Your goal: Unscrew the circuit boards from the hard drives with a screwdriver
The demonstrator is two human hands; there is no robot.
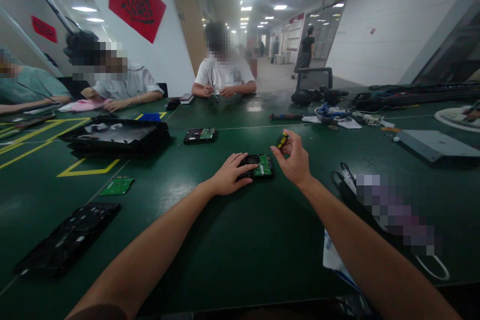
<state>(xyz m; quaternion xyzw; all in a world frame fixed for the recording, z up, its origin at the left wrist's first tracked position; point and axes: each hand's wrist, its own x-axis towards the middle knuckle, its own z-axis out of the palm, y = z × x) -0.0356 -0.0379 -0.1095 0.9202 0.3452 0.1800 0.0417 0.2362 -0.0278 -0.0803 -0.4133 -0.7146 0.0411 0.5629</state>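
A hard drive (264, 166) with a green circuit board facing up lies on the dark green table in front of me. My left hand (230, 175) holds it down at its left end, fingers over the top and thumb along the near edge. Just right of the drive and raised above the table, my right hand (294, 160) is closed around a yellow and black screwdriver handle (280, 141). I cannot make out the screwdriver's tip. A second hard drive (200, 135) lies farther back, left of centre.
Left are a black tray (116, 132), a loose green circuit board (117, 186) and a black plastic part (69, 237). Right are a grey metal box (438, 145), a blurred-out object with a strap (397, 215) and cables (330, 112). Co-workers (224, 75) sit across the table.
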